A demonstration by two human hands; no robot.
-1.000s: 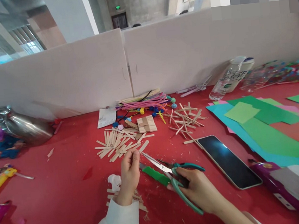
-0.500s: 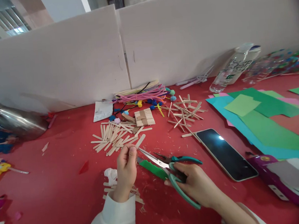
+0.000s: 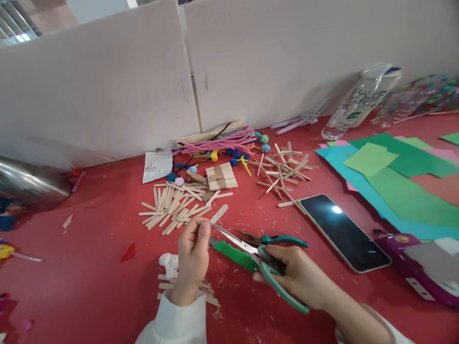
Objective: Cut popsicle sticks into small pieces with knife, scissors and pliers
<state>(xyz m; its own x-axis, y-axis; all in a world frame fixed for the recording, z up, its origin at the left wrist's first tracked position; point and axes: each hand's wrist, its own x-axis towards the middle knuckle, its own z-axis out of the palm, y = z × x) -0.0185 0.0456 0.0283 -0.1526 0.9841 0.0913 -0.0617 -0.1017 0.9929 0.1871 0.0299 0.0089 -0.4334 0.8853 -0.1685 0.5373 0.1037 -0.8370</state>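
Observation:
My left hand point(image 3: 194, 254) pinches a wooden craft stick point(image 3: 219, 214) between thumb and fingers, its rounded end pointing up and to the right. Around the green handles of a pair of scissors point(image 3: 247, 247) my right hand point(image 3: 299, 268) is closed. The scissor blades reach to the stick beside my left fingertips; whether they bite into the wood I cannot tell. Below the scissors lies a green utility knife point(image 3: 234, 255), partly covered. Pliers with teal handles point(image 3: 282, 239) rest just behind. Several stick pieces point(image 3: 167, 285) and a crumpled white tissue point(image 3: 169, 264) lie by my left wrist.
Behind my hands are a pile of craft sticks point(image 3: 171, 205), a bundled stack of sticks point(image 3: 222, 176), thin split sticks point(image 3: 282, 169) and pipe cleaners point(image 3: 216, 142). At right lie a phone point(image 3: 344, 231), coloured paper point(image 3: 410, 192) and a bottle point(image 3: 341, 115). A metal jug point(image 3: 27, 183) is at left.
The scissor blades look closer together, and the craft stick's free end has shifted slightly right and up. My hands stay in nearly the same place; the whole view has shifted a little.

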